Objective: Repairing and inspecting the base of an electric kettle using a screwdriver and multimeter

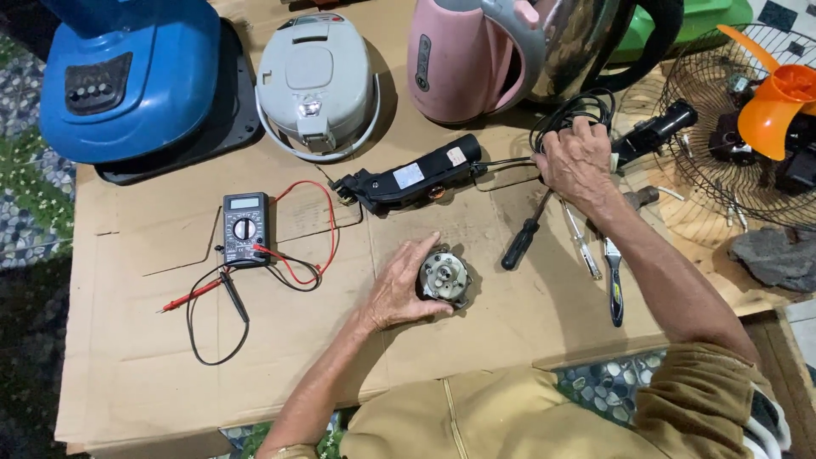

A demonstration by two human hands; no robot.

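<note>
Head view: your cardboard-covered surface point(280, 357) has plenty of bare room at the near left, below the multimeter point(245, 228) and its red and black leads. The far edge is crowded: blue appliance point(127, 76), grey rice cooker point(316, 85), pink kettle point(463, 59). To the right the cardboard ends near a fan grille with an orange blade point(778, 98), so it's tight there.

Your left hand point(399, 293) comes in from below, forearm angled up to the right, fingers curled around the small round motor point(444, 276), which sits on the cardboard near the middle, metal face up. Your right hand point(578, 161) is stretched forward, closed over a bundle of black cable point(569, 115) just right of the long black housing point(412, 178). A screwdriver point(523, 238) and pliers point(612, 285) lie under that forearm.
</note>
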